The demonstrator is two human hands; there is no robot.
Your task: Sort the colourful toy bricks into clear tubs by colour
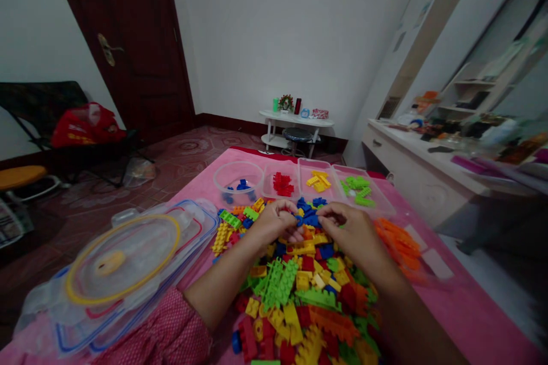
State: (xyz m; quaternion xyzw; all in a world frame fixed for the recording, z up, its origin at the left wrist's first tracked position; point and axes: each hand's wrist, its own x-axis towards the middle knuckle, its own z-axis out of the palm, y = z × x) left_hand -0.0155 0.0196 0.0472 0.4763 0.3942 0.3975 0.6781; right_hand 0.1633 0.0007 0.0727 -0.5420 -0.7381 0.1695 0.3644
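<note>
Above a big heap of toy building bricks [295, 291], both hands meet around blue building bricks [308, 219]. My left hand [278, 221] is closed, its thumb and forefinger pinching at the left side of the blue bricks. My right hand [346, 227] pinches at their right side with thumb and fingertips. Whether the blue pieces are joined, I cannot tell. More blue pieces lie just behind them. Green, yellow, red and orange bricks spread below and between my forearms.
Behind the heap stand a round tub [217, 182] with blue bricks and clear boxes holding red bricks [282, 183], yellow bricks [319, 181] and green bricks [358, 189]. Orange bricks [400, 245] lie in a container at right. Stacked clear lids [141, 256] lie left on the pink-covered table [483, 302].
</note>
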